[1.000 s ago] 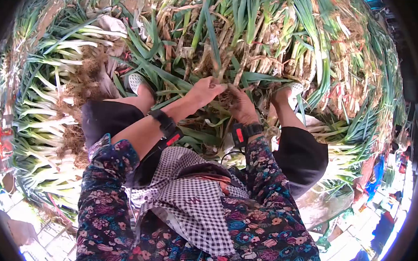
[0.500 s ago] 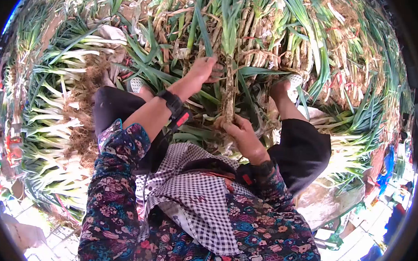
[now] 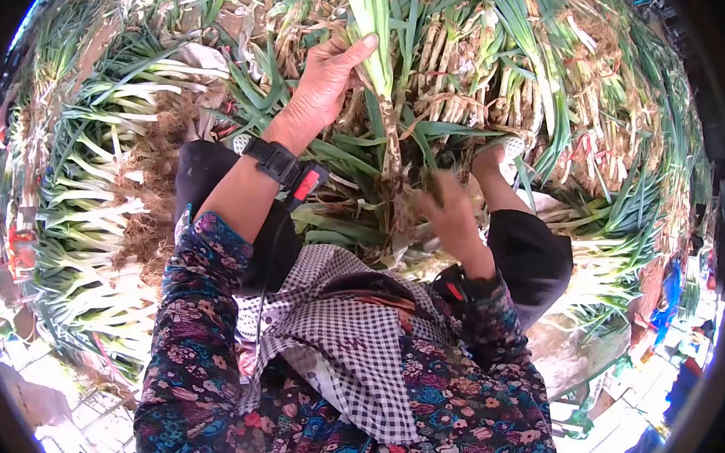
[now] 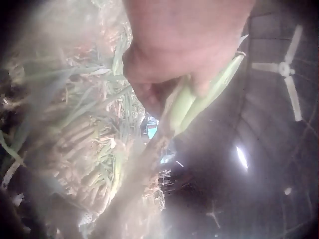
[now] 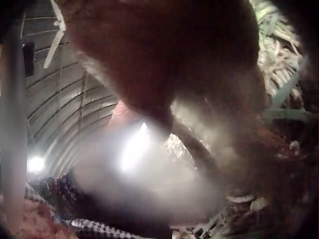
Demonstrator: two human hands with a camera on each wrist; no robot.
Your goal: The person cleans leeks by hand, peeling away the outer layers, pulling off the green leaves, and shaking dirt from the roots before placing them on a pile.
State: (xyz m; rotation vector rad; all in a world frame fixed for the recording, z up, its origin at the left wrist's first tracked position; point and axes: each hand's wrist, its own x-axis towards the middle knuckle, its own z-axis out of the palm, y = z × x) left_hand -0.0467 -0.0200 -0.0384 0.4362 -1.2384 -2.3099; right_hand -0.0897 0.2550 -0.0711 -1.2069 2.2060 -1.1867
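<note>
My left hand [image 3: 325, 85] grips a long green onion [image 3: 391, 142] around the base of its leaves, thumb lying along the front. The stalk hangs slanting down from that hand, its outer skin brown and soiled, its root end low between the knees. In the left wrist view the pale green leaf base [image 4: 184, 107] comes out between thumb and fingers. Blurred by motion, my right hand [image 3: 457, 223] is beside the root end with its fingers spread. The right wrist view shows this hand dark and unsharp.
Cleaned onions with white stalks and roots [image 3: 118, 205] lie in a row at the left. Untrimmed onions [image 3: 444, 83] are heaped in front, and more white-stalked ones [image 3: 602, 272] lie at the right. Loose leaves [image 3: 338, 225] cover the ground between the feet.
The hands were close together; the left has moved up and forward and taken hold of the onion's upper part. The right, which held the root end, has come away to the right.
</note>
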